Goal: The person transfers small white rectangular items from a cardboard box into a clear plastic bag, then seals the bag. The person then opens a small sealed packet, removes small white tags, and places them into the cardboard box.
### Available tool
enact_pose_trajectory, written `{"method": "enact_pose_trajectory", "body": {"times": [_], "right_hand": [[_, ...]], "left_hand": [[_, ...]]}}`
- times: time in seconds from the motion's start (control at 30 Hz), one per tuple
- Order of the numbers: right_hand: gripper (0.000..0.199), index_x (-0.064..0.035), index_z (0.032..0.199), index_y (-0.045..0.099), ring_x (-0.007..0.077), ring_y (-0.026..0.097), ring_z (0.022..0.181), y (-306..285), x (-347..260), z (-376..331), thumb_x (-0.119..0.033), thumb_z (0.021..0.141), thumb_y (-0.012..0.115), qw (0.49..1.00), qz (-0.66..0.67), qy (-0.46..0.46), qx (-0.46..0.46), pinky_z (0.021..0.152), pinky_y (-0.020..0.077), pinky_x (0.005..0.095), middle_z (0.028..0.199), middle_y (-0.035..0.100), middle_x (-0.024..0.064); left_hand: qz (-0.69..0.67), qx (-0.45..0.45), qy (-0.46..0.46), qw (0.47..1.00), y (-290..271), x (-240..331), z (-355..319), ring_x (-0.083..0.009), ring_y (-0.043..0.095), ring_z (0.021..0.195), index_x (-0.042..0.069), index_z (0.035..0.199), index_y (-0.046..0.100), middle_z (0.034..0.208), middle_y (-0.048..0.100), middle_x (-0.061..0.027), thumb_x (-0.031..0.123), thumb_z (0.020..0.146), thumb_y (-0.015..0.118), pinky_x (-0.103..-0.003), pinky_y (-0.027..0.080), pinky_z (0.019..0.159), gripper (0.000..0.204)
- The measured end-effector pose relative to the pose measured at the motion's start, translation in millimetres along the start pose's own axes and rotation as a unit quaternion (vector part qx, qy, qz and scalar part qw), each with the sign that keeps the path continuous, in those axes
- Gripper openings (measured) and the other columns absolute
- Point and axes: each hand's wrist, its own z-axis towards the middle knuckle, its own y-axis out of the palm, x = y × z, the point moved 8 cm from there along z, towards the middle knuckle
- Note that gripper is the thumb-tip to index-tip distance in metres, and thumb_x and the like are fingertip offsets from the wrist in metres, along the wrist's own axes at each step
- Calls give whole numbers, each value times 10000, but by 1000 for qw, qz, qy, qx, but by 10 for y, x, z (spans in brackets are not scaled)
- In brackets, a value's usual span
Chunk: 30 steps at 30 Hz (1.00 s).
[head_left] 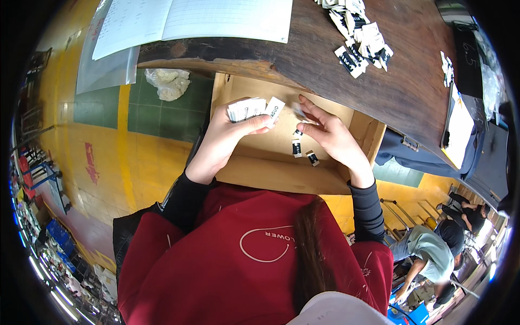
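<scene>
Factory-like workshop, broad yellow floor (103, 157) with green panels (162, 119), dark brown wooden worktable (406, 81), heaped small black-and-white labels (371, 42), person in pale teal shirt (431, 250) bending over.

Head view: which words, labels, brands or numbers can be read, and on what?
Wording not copied; where it stands:
White tags in the left hand: dark letters, partly covered.
Drawer tags: too small.
Tag pile: too small.
Red top: white lettering, legible.
Open notebook: writing, too faint.
Dark panel: pale numerals, legible.
White cap: faint lettering, unclear.
Yellow floor: red marking, unclear.
</scene>
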Motion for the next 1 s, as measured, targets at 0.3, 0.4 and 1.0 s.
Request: {"method": "enact_pose_trajectory", "body": {"times": [0.3, 0.4, 1.0], "right_hand": [[734, -32, 1372, 455, 323, 651, 1055, -60, 313, -108, -160, 761, 841, 963, -235, 63, 119, 896, 556, 416, 1271, 502, 181], [698, -38, 1324, 460, 396, 624, 1042, 184, 261, -65, -111, 740, 836, 937, -298, -32, 177, 882, 542, 452, 1206, 500, 198], [245, -14, 1067, 727, 256, 722, 886, -173, 200, -109, -205, 917, 698, 969, -236, 70, 26, 798, 544, 362, 948, 745, 151]], "left_hand": [[-112, 1, 154, 982, -357, 446, -222, -206, 705, 843, -28, 1082, 640, 953, 721, -146, 51, 879, 726, -312, 563, 759, 234], [-106, 27, 161, 981, -448, 473, -203, -222, 705, 858, -19, 1092, 637, 947, 719, -148, 69, 875, 740, -330, 556, 777, 256], [-107, 14, 93, 990, -296, 330, -241, -203, 708, 876, -27, 1081, 639, 975, 720, -152, 51, 886, 722, -320, 575, 795, 226]]}}
